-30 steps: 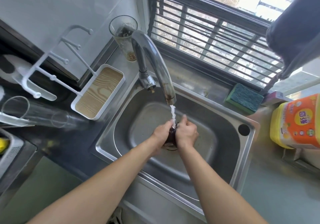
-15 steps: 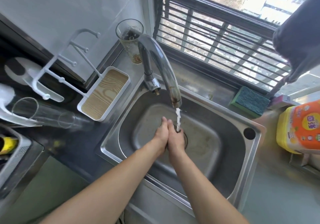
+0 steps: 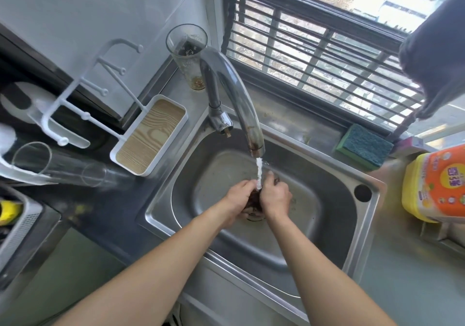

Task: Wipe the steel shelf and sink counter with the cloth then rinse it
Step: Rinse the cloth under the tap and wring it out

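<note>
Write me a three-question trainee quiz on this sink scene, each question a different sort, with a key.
1. True or false: water from the tap lands on the dark cloth held between the left hand and right hand.
2. Where does the green sponge lie? A) in the sink basin B) on the ledge below the window C) in the white tray
3. Fill in: both hands are over the sink's ____.

Key: 1 true; 2 B; 3 drain.
</note>
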Available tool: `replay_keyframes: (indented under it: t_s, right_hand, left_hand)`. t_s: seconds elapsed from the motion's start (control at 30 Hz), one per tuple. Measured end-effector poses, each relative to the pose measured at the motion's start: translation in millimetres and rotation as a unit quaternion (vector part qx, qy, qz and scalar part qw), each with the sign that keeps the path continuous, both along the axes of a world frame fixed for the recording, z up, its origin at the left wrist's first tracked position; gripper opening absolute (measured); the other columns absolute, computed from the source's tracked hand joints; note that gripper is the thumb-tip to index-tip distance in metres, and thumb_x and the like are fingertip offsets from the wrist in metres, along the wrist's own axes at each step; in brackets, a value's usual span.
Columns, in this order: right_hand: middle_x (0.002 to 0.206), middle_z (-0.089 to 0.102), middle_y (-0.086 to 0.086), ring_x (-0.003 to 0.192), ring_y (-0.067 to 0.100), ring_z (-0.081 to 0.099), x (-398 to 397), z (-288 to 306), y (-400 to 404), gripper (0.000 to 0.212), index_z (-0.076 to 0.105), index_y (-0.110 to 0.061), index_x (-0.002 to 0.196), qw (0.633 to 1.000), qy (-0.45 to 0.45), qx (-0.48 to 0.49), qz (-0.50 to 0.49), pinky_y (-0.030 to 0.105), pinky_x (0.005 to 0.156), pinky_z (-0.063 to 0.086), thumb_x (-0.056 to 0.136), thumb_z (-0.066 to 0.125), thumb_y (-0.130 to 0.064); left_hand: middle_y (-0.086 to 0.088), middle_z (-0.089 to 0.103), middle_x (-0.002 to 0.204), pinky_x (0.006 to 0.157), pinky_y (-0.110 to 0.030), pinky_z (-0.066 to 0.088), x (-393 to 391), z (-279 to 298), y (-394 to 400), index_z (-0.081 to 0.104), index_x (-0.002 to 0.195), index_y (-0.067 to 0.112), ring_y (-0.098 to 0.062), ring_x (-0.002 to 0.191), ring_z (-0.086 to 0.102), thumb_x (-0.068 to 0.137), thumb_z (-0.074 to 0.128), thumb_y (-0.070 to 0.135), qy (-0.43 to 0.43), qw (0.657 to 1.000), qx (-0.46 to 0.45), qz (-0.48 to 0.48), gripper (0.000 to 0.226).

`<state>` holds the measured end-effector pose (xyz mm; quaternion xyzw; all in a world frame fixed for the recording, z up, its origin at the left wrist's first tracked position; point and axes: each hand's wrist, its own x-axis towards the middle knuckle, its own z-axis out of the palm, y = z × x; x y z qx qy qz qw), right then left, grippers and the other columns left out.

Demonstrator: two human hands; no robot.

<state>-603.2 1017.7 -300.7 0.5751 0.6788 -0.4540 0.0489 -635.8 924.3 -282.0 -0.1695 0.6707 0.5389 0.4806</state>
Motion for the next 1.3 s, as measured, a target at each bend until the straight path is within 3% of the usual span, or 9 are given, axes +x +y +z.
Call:
replay_keyframes:
  t_s: [0.1,0.2,0.37,0.47,0.73,0.9,1.03,1.13,1.3]
  right_hand:
    - [0.127,0.065,0.025,0.117,0.044,0.061,-6,-1,21,0.051,0.066,0.002,0.119,0.97,-0.002,-0.133,-0.205,0.046,0.105,0.048,0.102,0.037,-0.036]
    - [0.111,0.068,0.017,0.1,0.038,0.067,-7,2,29,0.033,0.065,-0.01,0.1,0.92,0.049,-0.247,-0.299,0.056,0.093,0.056,0.096,0.04,-0.032]
    - [0.091,0.073,0.009,0.081,0.025,0.067,-3,10,-11,0.029,0.07,-0.016,0.088,0.955,0.075,-0.282,-0.059,0.032,0.071,0.051,0.094,0.052,-0.038]
    - [0.099,0.074,0.011,0.097,0.029,0.068,4,4,-40,0.034,0.067,-0.01,0.103,0.981,0.115,-0.139,0.077,0.04,0.086,0.054,0.097,0.059,-0.042]
    - [0.104,0.072,0.025,0.104,0.043,0.064,7,7,-24,0.054,0.072,-0.004,0.099,0.995,0.082,0.04,0.036,0.043,0.088,0.047,0.104,0.042,-0.048]
    - [0.108,0.072,0.019,0.105,0.037,0.068,13,-2,1,0.047,0.065,-0.004,0.114,0.985,0.075,-0.13,-0.088,0.049,0.1,0.052,0.093,0.064,-0.047]
    - [0.095,0.075,0.018,0.079,0.026,0.072,21,2,-5,0.026,0.069,-0.002,0.109,0.922,0.186,-0.292,-0.172,0.038,0.078,0.059,0.089,0.075,-0.018]
    - [0.101,0.076,0.014,0.09,0.027,0.073,28,9,-33,0.014,0.073,-0.013,0.102,0.923,0.204,-0.312,-0.097,0.037,0.082,0.058,0.091,0.073,-0.021]
    - [0.109,0.072,0.001,0.106,0.021,0.068,29,7,-56,0.021,0.065,-0.03,0.112,0.952,0.15,-0.253,-0.085,0.044,0.1,0.054,0.092,0.068,-0.035]
  left_hand:
    - [0.004,0.06,0.065,0.04,-0.015,0.038,2,-8,-9,0.056,0.09,0.021,-0.008,0.041,0.051,0.096,0.06,0.032,0.031,0.999,-0.016,-0.013,0.012]
    - [-0.011,0.063,0.102,0.052,-0.027,0.053,3,-17,-21,0.056,0.108,0.013,-0.02,0.075,0.062,0.096,0.065,0.025,0.015,0.992,-0.046,0.112,0.019]
    - [-0.017,0.066,0.113,0.067,-0.034,0.054,-2,-11,-8,0.062,0.116,0.009,-0.03,0.099,0.064,0.105,0.045,0.036,-0.064,0.965,-0.003,0.252,0.034]
    - [-0.009,0.074,0.091,0.071,-0.03,0.052,2,-5,2,0.072,0.088,0.011,-0.025,0.09,0.068,0.104,0.04,0.046,-0.073,0.969,0.008,0.237,0.05]
    - [0.004,0.066,0.055,0.04,-0.014,0.039,7,-1,-5,0.071,0.06,0.016,-0.008,0.043,0.06,0.103,0.046,0.045,-0.079,0.987,0.06,0.128,0.058]
    - [0.001,0.066,0.075,0.047,-0.016,0.044,8,-6,-20,0.062,0.092,0.017,-0.011,0.062,0.059,0.098,0.061,0.027,0.045,0.997,0.015,0.053,0.012]
    - [-0.009,0.063,0.11,0.07,-0.027,0.054,6,-12,-26,0.049,0.12,0.012,-0.016,0.084,0.062,0.096,0.065,0.016,0.058,0.99,-0.019,0.126,0.029]
    - [-0.014,0.066,0.114,0.089,-0.038,0.056,6,-16,-15,0.051,0.116,0.015,-0.025,0.097,0.066,0.093,0.067,0.014,0.086,0.977,-0.046,0.187,0.028]
    - [-0.021,0.066,0.1,0.089,-0.053,0.056,4,-8,-1,0.056,0.105,0.009,-0.036,0.089,0.066,0.085,0.053,0.018,0.003,0.966,0.007,0.26,0.022]
